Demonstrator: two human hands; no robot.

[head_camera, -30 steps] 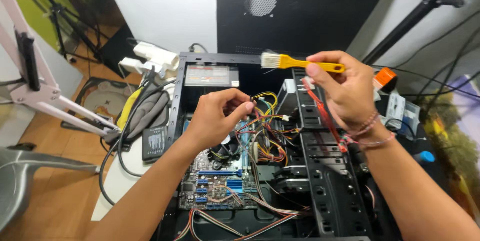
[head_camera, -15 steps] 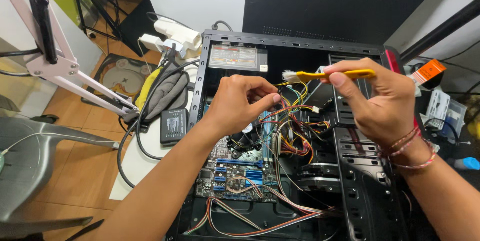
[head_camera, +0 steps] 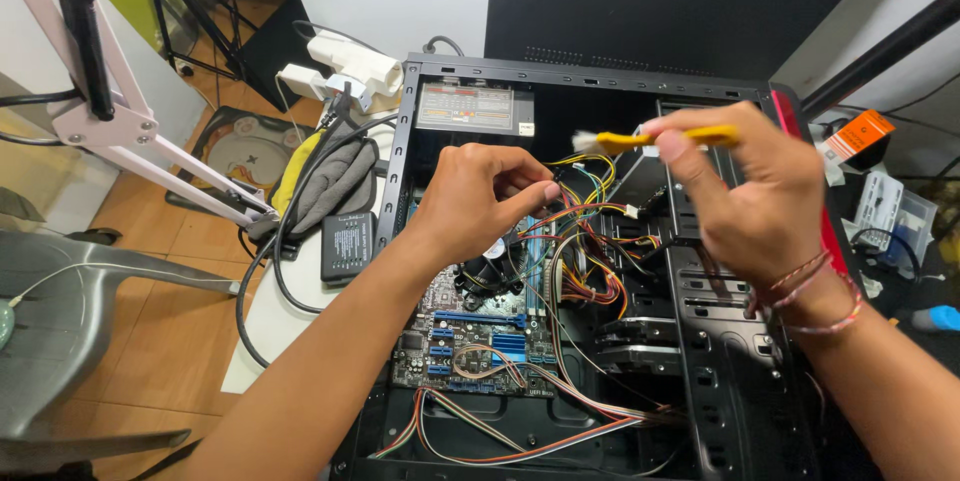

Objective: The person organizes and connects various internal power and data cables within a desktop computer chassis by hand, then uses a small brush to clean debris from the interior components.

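An open black computer case [head_camera: 400, 151] lies on its side under me, showing the motherboard [head_camera: 470, 331] and a tangle of coloured cables [head_camera: 590, 241]. My right hand [head_camera: 750, 201] grips a small yellow-handled brush [head_camera: 640, 139], bristles pointing left above the cables near the drive bays. My left hand [head_camera: 480, 196] hovers over the CPU fan area with fingers pinched together; whether it holds a cable or connector is hidden. The power supply [head_camera: 470, 106] sits at the case's far end.
A white power strip [head_camera: 345, 66] and a grey cloth [head_camera: 335, 186] lie left of the case, with a small black device [head_camera: 347, 246] beside them. A grey chair [head_camera: 60, 311] stands at far left. Small boxes and an orange item [head_camera: 860, 131] clutter the right.
The view has come closer to the case. My right hand has lowered the brush toward the cables, and my left hand stays pinched over the motherboard.
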